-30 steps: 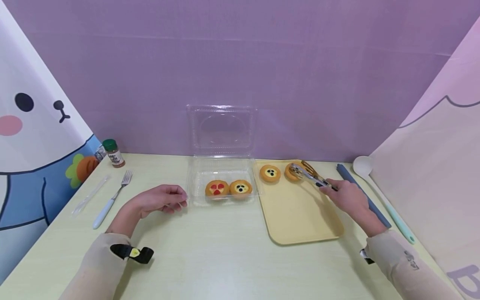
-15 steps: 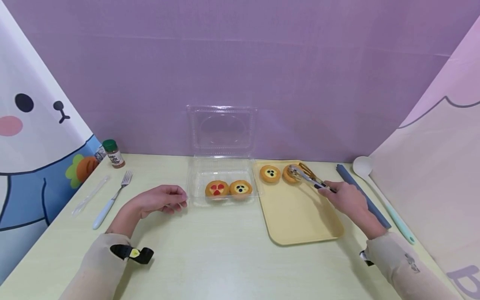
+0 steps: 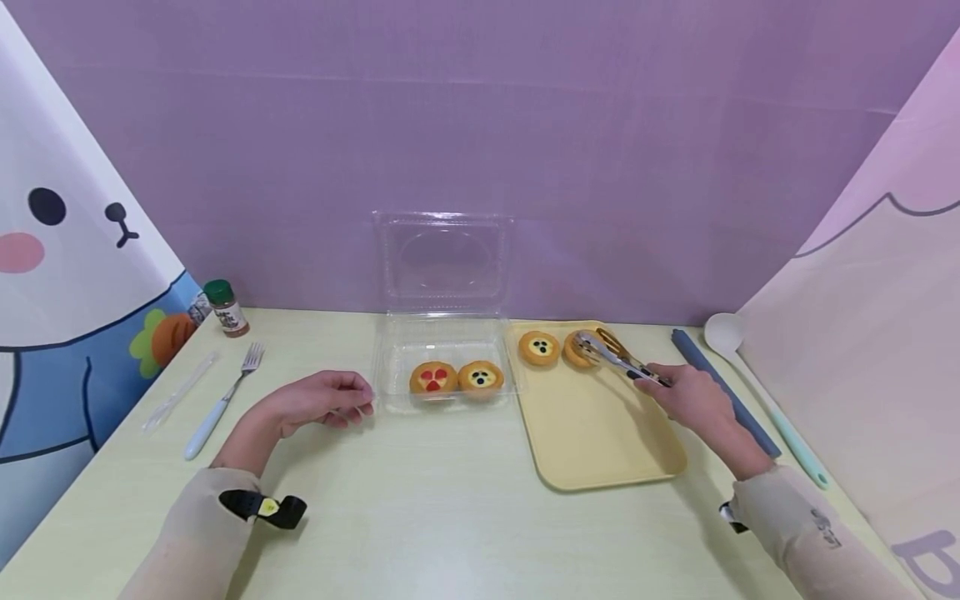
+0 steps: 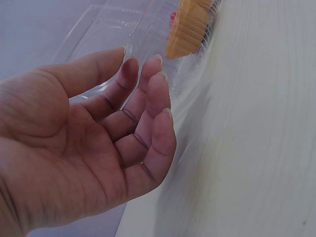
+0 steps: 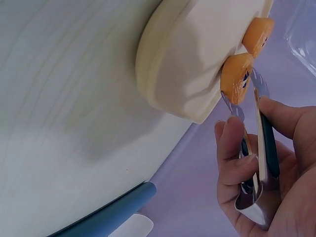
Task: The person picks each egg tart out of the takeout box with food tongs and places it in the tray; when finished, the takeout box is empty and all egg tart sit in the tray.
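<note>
The right hand (image 3: 693, 398) squeezes a pair of tongs (image 3: 619, 357), whose tips pinch a tart (image 3: 581, 347) at the far end of the yellow tray (image 3: 600, 433) — a second tart (image 3: 539, 347) sits just to its left, while two more (image 3: 433, 379) already lie in the clear box (image 3: 442, 354) further left, so the moving looks about half done. The left hand (image 3: 322, 400) rests on the table (image 3: 420, 517) with fingers loosely curled, touching the box's near corner and holding nothing. The spice jar (image 3: 222, 307) beyond that hand bears a label — too small to read.

I see a plain matte purple back wall (image 3: 480, 125), cartoon-printed fabric side panels (image 3: 67, 250), and a pale yellow-green wood-grain tabletop (image 3: 420, 517) under even light
</note>
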Demonstrator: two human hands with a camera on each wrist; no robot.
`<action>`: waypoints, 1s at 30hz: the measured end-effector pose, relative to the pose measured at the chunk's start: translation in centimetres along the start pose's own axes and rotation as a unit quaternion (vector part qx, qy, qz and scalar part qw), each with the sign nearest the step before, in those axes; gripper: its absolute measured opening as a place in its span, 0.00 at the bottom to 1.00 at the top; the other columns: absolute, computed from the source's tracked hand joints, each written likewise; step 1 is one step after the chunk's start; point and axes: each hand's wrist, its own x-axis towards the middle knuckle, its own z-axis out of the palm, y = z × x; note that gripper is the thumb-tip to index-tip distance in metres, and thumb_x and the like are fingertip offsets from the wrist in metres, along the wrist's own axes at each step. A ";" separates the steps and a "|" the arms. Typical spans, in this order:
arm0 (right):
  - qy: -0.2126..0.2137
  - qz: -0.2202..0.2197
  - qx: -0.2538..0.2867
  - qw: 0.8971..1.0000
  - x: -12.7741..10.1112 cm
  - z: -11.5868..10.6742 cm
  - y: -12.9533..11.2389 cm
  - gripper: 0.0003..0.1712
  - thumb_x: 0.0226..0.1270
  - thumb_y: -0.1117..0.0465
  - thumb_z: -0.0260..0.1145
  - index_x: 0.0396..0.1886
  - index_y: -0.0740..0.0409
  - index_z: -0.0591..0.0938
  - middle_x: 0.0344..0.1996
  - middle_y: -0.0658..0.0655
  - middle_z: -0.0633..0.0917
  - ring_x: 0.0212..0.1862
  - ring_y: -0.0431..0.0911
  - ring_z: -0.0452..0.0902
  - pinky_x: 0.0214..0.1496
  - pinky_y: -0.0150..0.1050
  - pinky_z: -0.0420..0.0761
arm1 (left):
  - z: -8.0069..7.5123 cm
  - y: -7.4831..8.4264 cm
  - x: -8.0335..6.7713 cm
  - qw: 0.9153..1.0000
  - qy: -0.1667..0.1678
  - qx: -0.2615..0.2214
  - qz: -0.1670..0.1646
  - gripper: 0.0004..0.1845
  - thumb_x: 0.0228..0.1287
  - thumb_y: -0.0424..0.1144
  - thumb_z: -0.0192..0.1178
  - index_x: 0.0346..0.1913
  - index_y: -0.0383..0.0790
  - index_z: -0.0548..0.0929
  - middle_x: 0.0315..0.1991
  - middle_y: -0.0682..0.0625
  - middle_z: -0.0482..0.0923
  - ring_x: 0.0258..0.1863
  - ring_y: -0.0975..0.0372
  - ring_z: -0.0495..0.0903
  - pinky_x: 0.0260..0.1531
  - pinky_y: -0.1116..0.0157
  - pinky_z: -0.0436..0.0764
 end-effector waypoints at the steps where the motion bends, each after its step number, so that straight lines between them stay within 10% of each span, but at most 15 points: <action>1: -0.001 0.000 0.001 1.000 0.0 0.0 0.0 0.34 0.72 0.40 0.60 0.69 0.56 0.75 0.15 0.49 0.80 0.20 0.42 0.74 0.18 0.39 0.63 | 0.0 0.0 0.0 1.000 0.000 0.000 0.000 0.19 0.75 0.45 0.56 0.55 0.32 0.76 0.45 0.46 0.82 0.43 0.56 0.79 0.46 0.61 0.80; 30: -0.013 0.007 0.002 1.000 0.0 -0.3 -0.1 0.40 0.71 0.37 0.59 0.71 0.60 0.71 0.20 0.55 0.85 0.23 0.42 0.79 0.21 0.40 0.67 | 0.0 0.0 -0.1 1.000 0.000 -0.001 0.002 0.19 0.75 0.45 0.56 0.55 0.31 0.76 0.45 0.46 0.82 0.43 0.56 0.79 0.46 0.61 0.80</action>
